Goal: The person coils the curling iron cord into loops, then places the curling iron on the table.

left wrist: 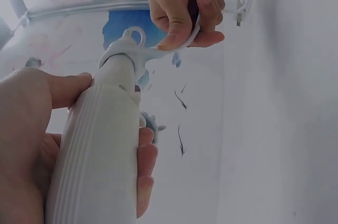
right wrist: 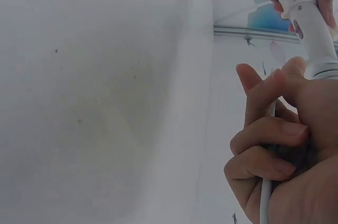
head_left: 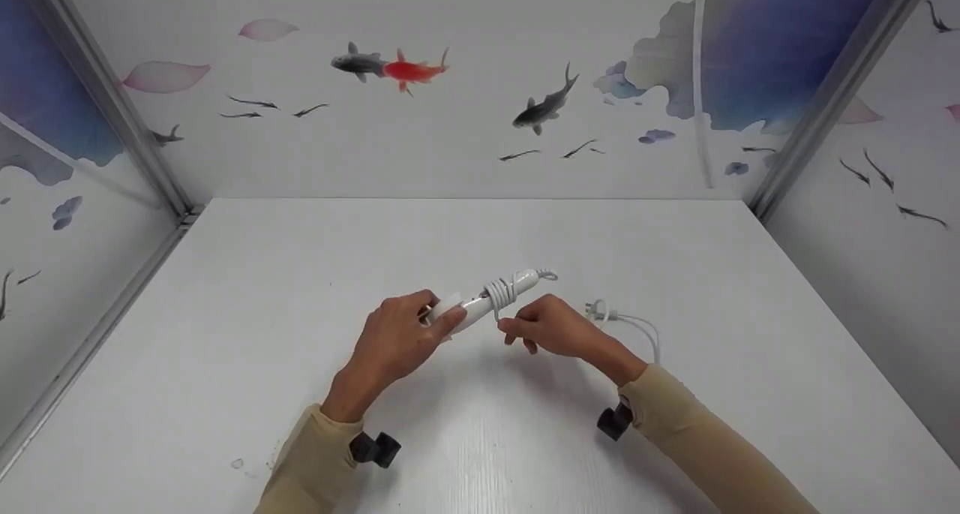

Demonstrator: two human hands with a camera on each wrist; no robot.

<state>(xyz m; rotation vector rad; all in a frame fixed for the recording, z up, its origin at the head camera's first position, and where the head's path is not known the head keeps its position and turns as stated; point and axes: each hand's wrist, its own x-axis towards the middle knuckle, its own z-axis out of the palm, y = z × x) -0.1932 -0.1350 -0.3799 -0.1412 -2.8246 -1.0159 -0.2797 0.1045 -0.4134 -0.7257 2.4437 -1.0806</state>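
Note:
A white wand-shaped electric appliance (head_left: 474, 311) is held at its wide end by my left hand (head_left: 397, 335), above the white table. Its exact kind I cannot tell. Several turns of white cord (head_left: 501, 293) are wound round its narrower end, which points up and to the right. My right hand (head_left: 559, 328) pinches the cord just beside those turns. In the left wrist view the ribbed wide part (left wrist: 97, 155) lies between my left thumb and fingers. In the right wrist view the cord (right wrist: 266, 197) runs through the curled fingers of my right hand.
The cord's plug (head_left: 600, 311) is to the right of my right hand, with a loop of cord (head_left: 651, 334) behind the wrist. White panels printed with fish (head_left: 544, 109) enclose the table (head_left: 300, 244) at the back and sides, joined by metal corner posts (head_left: 840, 97).

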